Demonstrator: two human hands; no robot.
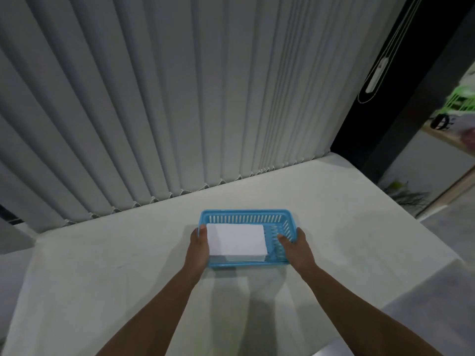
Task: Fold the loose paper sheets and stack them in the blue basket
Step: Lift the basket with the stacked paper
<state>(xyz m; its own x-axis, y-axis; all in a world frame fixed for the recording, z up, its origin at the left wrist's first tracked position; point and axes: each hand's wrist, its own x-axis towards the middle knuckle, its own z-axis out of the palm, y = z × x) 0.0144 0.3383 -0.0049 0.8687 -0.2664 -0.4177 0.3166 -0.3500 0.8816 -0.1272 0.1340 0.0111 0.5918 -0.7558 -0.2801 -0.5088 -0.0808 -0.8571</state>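
The blue basket (245, 217) is sitting on the pale bench (334, 227), a little beyond the person, with its long axis running left to right. The stack of folded paper sheets (236, 239) is lying inside it, pushed toward the left end, so the right part of the slotted floor is showing bare. The left hand (199, 246) is wrapping the basket's left end, thumb hooked over the rim and touching the edge of the stack. The right hand (298, 246) is mirroring it at the right end, thumb reaching inside over the wall and well apart from the paper. Each grip is clamped on the basket itself rather than on any sheet. Both forearms are stretching out straight from the near edge, roughly level with each other, neither one nearer. No loose sheets are showing anywhere on the bench, so the folding looks finished, and any coming move would seem to be shifting the basket as a whole.
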